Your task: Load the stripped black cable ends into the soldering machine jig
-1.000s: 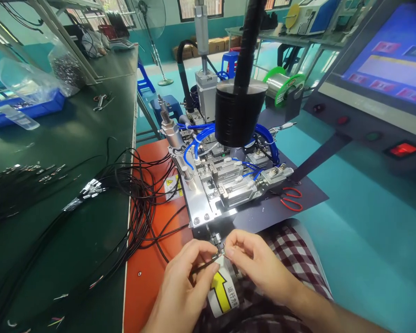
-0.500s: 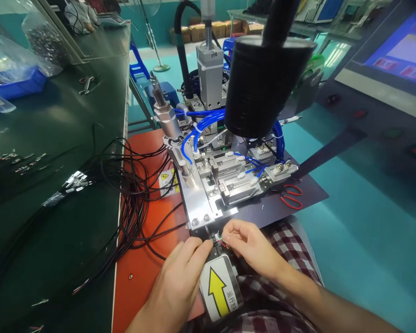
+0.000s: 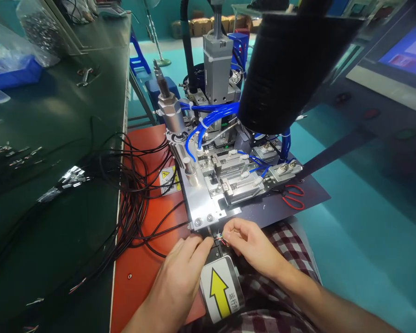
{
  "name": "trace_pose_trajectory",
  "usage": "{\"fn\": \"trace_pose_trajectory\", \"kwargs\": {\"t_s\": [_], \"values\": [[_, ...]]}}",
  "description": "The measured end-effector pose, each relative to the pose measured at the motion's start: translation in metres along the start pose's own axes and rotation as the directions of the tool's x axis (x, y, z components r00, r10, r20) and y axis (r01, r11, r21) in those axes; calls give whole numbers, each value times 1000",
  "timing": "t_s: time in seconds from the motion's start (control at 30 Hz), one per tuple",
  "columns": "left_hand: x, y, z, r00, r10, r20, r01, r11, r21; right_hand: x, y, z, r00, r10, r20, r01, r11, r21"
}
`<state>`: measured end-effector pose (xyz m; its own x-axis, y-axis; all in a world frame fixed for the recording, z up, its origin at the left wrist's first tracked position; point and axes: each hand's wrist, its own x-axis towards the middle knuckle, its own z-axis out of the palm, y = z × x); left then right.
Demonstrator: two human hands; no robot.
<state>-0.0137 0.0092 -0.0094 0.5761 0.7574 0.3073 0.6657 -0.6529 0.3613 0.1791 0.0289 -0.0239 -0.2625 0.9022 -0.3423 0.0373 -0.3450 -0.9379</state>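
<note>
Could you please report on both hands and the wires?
Left hand beside coloured wires, its grip hidden. Right hand pinching the wires. Metal plate just beyond.

Your right hand (image 3: 247,243) pinches thin coloured wires (image 3: 221,238) — your left hand (image 3: 183,263) close beside them — near the silver machine (image 3: 203,201); black cables (image 3: 133,199) lie left, a red-handled tool (image 3: 294,206) right.

Left hand (image 3: 185,262), back upward, and right hand (image 3: 247,241), side-on, close together, each in a fingertip pinch.

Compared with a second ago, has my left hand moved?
Yes. Judged against the fixed arrow label, your left hand has shifted forward, toward the machine's metal plate.
</note>
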Motion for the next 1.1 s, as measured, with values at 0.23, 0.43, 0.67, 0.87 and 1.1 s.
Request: {"fn": "trace_pose_trajectory", "kwargs": {"t_s": [0.23, 0.43, 0.67, 0.87, 1.1], "values": [[0, 0, -1, 1000, -7, 14, 7, 1000, 11, -1, -1, 1, 1000, -12, -14, 12, 1000, -28], [0, 1, 0, 1000, -4, 12, 4, 1000, 27, -3, 8, 0, 995, -94, -16, 92, 990, -106], [-1, 0, 0, 1000, 8, -5, -8, 999, 45, 0, 3, 1, 998, -61, -13, 60, 995, -75], [2, 2, -1, 1000, 13, -2, -13, 999, 50, 3, -4, 1, 994, 90, 53, -93, 995, 44], [4, 3, -2, 1000, 0, 29, 0, 1000, 11, 3, -4, -4, 996, 56, 66, -54, 998, -36]]}}
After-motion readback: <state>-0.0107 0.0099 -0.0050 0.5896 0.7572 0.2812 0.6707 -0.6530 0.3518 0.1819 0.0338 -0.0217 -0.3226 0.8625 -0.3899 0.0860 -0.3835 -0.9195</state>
